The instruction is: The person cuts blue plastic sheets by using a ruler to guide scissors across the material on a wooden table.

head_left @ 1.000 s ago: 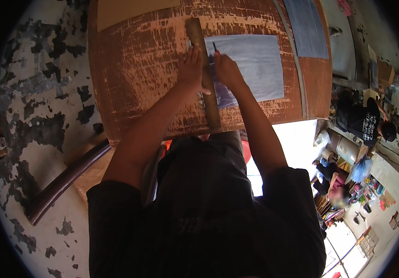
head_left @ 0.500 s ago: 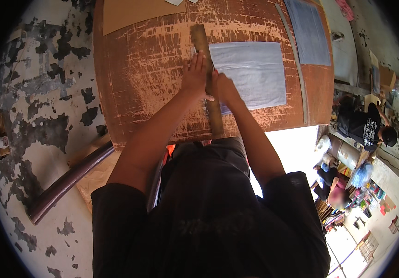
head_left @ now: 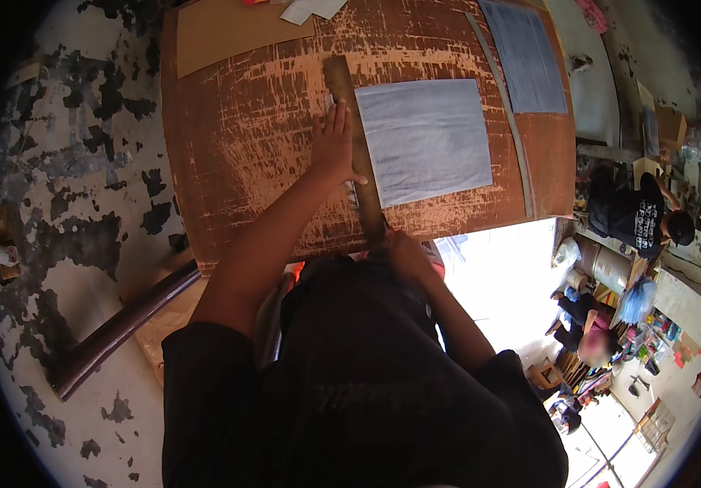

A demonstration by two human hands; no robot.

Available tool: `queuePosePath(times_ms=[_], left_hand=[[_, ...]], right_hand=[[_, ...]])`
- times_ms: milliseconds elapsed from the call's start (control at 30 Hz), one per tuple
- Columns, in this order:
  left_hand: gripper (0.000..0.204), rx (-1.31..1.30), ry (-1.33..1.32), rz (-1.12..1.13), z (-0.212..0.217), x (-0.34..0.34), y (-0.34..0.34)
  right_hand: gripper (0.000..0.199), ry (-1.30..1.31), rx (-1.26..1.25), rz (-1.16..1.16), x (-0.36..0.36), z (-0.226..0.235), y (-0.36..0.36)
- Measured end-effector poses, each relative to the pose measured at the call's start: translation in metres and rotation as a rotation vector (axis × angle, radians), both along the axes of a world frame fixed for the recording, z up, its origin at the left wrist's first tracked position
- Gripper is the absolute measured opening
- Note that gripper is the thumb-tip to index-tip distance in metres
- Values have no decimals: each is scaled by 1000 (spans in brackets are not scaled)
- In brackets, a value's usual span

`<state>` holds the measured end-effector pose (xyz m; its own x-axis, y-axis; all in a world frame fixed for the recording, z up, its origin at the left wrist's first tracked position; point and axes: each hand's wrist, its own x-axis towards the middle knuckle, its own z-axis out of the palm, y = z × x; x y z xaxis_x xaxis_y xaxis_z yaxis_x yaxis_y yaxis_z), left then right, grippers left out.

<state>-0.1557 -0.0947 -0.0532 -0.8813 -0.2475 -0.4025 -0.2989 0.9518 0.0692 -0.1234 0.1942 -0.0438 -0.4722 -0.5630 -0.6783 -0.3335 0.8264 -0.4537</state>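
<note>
A long worn brown straightedge (head_left: 369, 203) lies on the scuffed reddish-brown table (head_left: 245, 154), running from the far side to the near edge. My left hand (head_left: 335, 150) presses flat on it, fingers spread and pointing away from me. Along its right side lies a grey-blue sheet (head_left: 428, 142) with light creases. Slivers of pale material show at the straightedge's left side. My right hand (head_left: 406, 254) is closed by the straightedge's near end, at the table's front edge. A small dark bit shows at its fingertips; what it grips is mostly hidden.
Another grey-blue sheet (head_left: 523, 57) lies at the far right, beyond a narrow strip (head_left: 507, 98). Brown board (head_left: 237, 37) and white scraps (head_left: 311, 10) lie at the far left. A dark roll (head_left: 127, 325) leans left of me. Other people (head_left: 639, 215) are at the right.
My right hand has slid toward me along the straightedge, from its middle to its near end. My left hand stays pressed on the straightedge. The view has shifted slightly.
</note>
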Motion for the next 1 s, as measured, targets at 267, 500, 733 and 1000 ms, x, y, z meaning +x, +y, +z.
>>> queuePosePath(times_ms=[267, 500, 733, 1000], left_hand=[[164, 0, -27, -3, 9, -3, -1], [160, 26, 2, -36, 6, -2, 1], [163, 23, -49, -10, -2, 0, 0], [166, 16, -92, -16, 7, -6, 0]], right_hand=[[56, 278, -384, -95, -115, 23, -150], [58, 381, -325, 100, -165, -19, -224], [63, 188, -285, -47, -159, 8, -229], [51, 355, -168, 182, -124, -28, -182]])
